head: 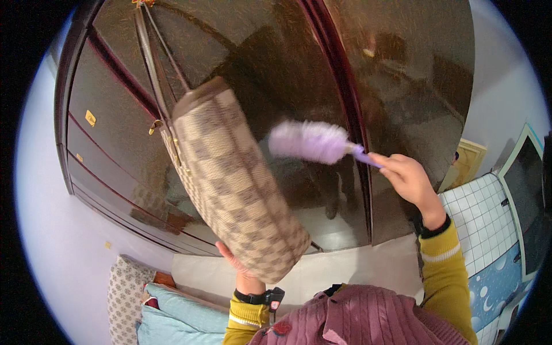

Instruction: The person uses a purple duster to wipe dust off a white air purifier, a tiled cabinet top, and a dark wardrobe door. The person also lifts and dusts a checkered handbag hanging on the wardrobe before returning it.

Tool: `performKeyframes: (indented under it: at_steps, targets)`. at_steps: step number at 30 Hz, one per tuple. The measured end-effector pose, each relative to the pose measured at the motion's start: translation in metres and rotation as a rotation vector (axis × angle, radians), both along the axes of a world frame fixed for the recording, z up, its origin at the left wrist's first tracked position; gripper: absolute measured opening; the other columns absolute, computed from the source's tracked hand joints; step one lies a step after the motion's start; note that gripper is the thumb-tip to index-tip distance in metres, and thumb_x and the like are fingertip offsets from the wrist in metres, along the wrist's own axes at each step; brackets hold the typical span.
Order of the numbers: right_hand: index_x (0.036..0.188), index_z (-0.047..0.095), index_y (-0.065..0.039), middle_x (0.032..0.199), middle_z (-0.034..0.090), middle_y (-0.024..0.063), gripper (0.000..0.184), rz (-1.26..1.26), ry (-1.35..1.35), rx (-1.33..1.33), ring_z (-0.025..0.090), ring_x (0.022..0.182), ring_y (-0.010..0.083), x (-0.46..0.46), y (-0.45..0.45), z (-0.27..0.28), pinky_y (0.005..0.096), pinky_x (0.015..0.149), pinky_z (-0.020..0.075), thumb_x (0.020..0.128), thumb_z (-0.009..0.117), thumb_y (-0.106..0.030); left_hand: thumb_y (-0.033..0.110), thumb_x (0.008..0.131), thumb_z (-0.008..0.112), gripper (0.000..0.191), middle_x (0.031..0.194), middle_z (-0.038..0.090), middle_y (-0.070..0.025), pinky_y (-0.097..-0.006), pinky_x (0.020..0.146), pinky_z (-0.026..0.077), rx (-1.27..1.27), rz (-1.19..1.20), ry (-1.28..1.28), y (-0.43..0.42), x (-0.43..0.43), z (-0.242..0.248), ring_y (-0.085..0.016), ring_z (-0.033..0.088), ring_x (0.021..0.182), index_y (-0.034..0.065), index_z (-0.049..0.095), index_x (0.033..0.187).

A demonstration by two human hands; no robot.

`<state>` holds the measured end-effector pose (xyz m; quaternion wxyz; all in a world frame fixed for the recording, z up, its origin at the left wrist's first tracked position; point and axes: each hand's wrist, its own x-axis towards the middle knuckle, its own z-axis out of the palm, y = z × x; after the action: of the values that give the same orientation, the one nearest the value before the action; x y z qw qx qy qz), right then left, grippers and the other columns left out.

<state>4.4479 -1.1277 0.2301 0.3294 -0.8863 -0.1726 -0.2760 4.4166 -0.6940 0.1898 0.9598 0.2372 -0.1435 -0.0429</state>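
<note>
A beige and brown checkered handbag (pixel 237 185) hangs tilted in front of a glossy dark wardrobe, its straps (pixel 151 64) running up to a knob at the top left. My left hand (pixel 235 258) is under the bag's lower end against its surface; most of the fingers are hidden behind it. My right hand (pixel 403 177) grips the purple handle of a fluffy purple and white duster (pixel 310 142). The duster head, blurred, points left towards the bag, with a gap between them.
The wardrobe's glossy doors (pixel 302 194) have dark red trim (pixel 340 77). At the lower left lie a patterned pillow (pixel 127 293) and light blue bedding (pixel 181 310). To the right are a grid-patterned cover (pixel 474 220) and a dark panel with a pale frame (pixel 524 172).
</note>
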Motion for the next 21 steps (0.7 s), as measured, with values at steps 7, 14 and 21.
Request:
performKeyframes:
  at_steps: [7,14,21]
  targets:
    - [0.148,0.053,-0.001,0.087,0.058,0.0013,0.046,-0.076,-0.145,0.685,0.05,0.07,0.0077,-0.05,-0.002,0.007,0.0228,0.063,0.0414,0.102,0.054,-0.007,0.034,0.078,0.086,0.09,0.155,0.047,-0.0167,-0.0592,0.12,0.031,-0.088,-0.224,0.057,-0.037,0.04,-0.012,-0.038,0.043,0.143,0.0054,0.043,0.152]
    - [0.147,0.049,0.004,0.087,0.059,0.0033,0.045,0.116,-0.154,0.623,0.045,0.064,0.0063,-0.091,0.019,0.009,0.0222,0.057,0.037,0.106,0.053,-0.014,0.022,0.082,0.082,0.082,0.155,0.047,-0.0146,-0.0554,0.121,0.031,-0.031,-0.309,0.085,-0.09,0.068,0.001,-0.035,0.039,0.145,0.0045,0.042,0.151]
    - [0.148,0.05,0.003,0.088,0.062,0.0076,0.046,0.112,-0.141,0.647,0.054,0.069,0.0122,-0.081,0.046,0.012,0.0271,0.063,0.0447,0.105,0.054,-0.013,0.017,0.098,0.069,0.06,0.15,0.047,-0.0178,-0.0516,0.119,0.042,-0.016,-0.336,0.172,-0.11,0.083,0.01,-0.033,0.047,0.139,0.0013,0.039,0.147]
